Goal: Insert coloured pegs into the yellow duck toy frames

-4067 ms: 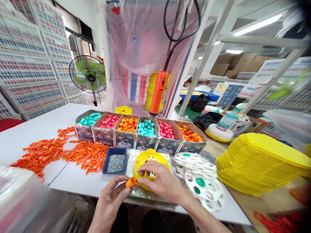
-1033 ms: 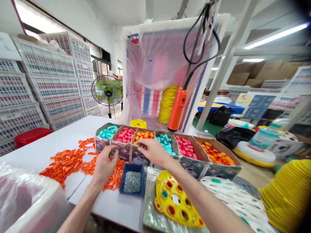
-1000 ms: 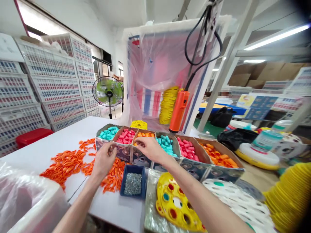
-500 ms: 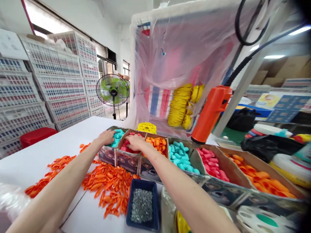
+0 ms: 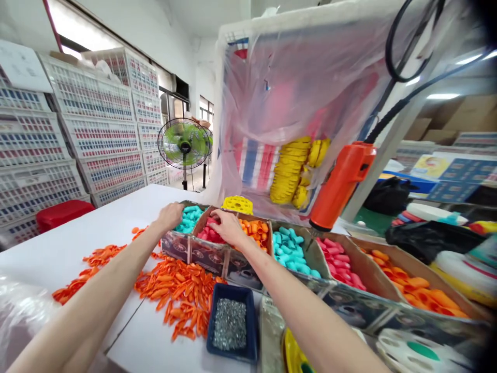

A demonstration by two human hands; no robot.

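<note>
A row of cardboard compartments [image 5: 217, 257] holds coloured plastic caps. My left hand [image 5: 170, 215] reaches into the far-left compartment of teal caps [image 5: 189, 219], fingers curled down among them. My right hand [image 5: 226, 227] is in the neighbouring compartment of pink caps [image 5: 207, 234], fingers bent over the caps beside the orange caps [image 5: 254, 228]. What either hand grips is hidden under the fingers. Further right are more teal caps [image 5: 290, 248], pink caps [image 5: 342, 264] and orange caps [image 5: 419, 290].
Orange plastic pieces [image 5: 178, 292] lie heaped on the white table [image 5: 73, 243]. A blue tray of screws [image 5: 231, 329] sits near me. An orange electric screwdriver [image 5: 341, 184] hangs over the compartments. A yellow part [image 5: 293, 357] and white discs [image 5: 411, 352] lie at the bottom right. A green fan [image 5: 183, 145] stands behind.
Both hands left the yellow part and reached forward to the cap compartments; the left went into the teal caps, the right into the pink caps. My head moved closer.
</note>
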